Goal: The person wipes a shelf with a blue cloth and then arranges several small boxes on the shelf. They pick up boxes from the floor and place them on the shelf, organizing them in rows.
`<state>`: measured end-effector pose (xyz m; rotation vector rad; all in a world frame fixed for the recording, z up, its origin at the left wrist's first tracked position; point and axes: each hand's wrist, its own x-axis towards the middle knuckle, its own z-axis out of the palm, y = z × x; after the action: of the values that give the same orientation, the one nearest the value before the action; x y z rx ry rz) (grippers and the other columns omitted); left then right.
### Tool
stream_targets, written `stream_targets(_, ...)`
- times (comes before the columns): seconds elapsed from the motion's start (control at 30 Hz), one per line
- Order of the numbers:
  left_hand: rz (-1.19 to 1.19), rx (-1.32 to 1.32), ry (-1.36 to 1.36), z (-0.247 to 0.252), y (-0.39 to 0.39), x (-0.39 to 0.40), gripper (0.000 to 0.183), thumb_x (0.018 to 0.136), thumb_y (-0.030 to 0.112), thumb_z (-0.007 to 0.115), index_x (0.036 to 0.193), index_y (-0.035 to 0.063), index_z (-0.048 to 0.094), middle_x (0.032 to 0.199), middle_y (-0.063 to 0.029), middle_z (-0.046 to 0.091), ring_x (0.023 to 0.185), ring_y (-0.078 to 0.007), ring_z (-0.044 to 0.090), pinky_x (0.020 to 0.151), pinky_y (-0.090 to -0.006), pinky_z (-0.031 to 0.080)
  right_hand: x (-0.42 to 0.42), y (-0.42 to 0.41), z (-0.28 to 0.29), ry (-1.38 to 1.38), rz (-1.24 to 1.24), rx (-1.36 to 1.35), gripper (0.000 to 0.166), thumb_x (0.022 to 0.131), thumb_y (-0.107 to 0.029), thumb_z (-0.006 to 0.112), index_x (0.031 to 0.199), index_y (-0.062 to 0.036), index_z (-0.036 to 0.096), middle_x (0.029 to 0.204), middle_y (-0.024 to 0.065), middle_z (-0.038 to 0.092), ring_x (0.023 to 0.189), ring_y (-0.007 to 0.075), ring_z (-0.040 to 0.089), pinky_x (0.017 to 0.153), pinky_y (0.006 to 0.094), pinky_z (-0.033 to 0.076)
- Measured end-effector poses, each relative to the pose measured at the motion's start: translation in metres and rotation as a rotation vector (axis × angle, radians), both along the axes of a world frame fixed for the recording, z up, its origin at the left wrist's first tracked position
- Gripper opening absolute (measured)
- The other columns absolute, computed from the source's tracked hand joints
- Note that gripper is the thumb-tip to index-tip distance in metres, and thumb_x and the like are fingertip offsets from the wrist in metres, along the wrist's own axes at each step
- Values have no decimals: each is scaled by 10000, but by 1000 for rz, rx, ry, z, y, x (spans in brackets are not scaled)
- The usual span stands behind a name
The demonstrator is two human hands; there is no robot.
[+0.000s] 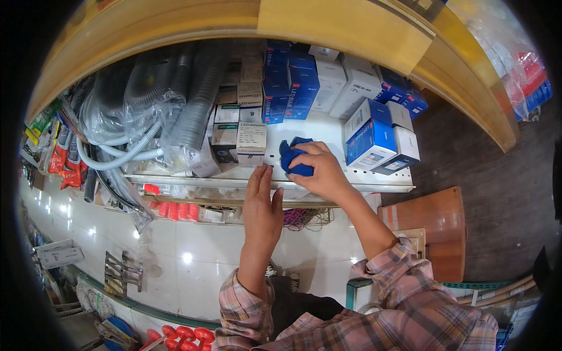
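Note:
My right hand (322, 169) grips a crumpled blue cloth (290, 159) and presses it on the white metal shelf (325, 131). To its left, my left hand (263, 206) lies at the shelf's front lip with its fingers straight, the tips near the base of a cream LED bulb box (251, 138). I cannot tell whether those fingertips touch the box. Behind the cloth stand blue LED bulb boxes (303, 90) and tall white boxes (327, 83). More blue and white bulb boxes (371, 138) stand to the right of my right hand.
Corrugated grey hoses (193, 114) in plastic bags fill the shelf's left part, some curling over its edge. A yellow shelf board (342, 30) hangs above. Below are red-packed goods (175, 210) and tangled cord (300, 218). A brown curved panel (443, 232) stands at right on the floor.

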<state>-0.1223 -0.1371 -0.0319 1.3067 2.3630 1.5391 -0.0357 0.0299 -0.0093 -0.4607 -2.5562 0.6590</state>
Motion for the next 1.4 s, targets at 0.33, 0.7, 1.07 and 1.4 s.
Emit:
stream_targets(0.33,126,187,-116,3,-10,-6,330,890,21,623,1218,20,584,1284,-147,556,1150,-295,570,971,-380,440,-55,4,-17,13,-565,208,407,696,-216,734,1076,-78,689,1168,190,601,1029,411,521,910,452,466)
stream_targets(0.7,270,191,-28,7,6,-25,402,857,83,693,1208,21,507,1230,-136,543,1103,-270,552,863,-378,451,-26,1,9,-72,188,-27,263,598,-98,721,859,-101,748,1089,138,666,1070,333,550,934,388,471)
stream_targets(1.07,462,78,70,10,30,-28,625,704,267,849,1125,-4,476,990,-148,536,933,-335,551,798,-419,453,-47,11,-9,29,-252,180,284,621,-179,744,895,-106,745,976,111,668,976,331,542,849,414,485)
stream_targets(1.4,479,32,27,4,35,-30,653,653,305,872,1083,14,476,970,-149,513,909,-358,525,763,-453,436,-17,-1,15,-16,28,-242,378,698,-233,815,1045,-107,732,1227,166,605,1148,337,532,1002,392,423)
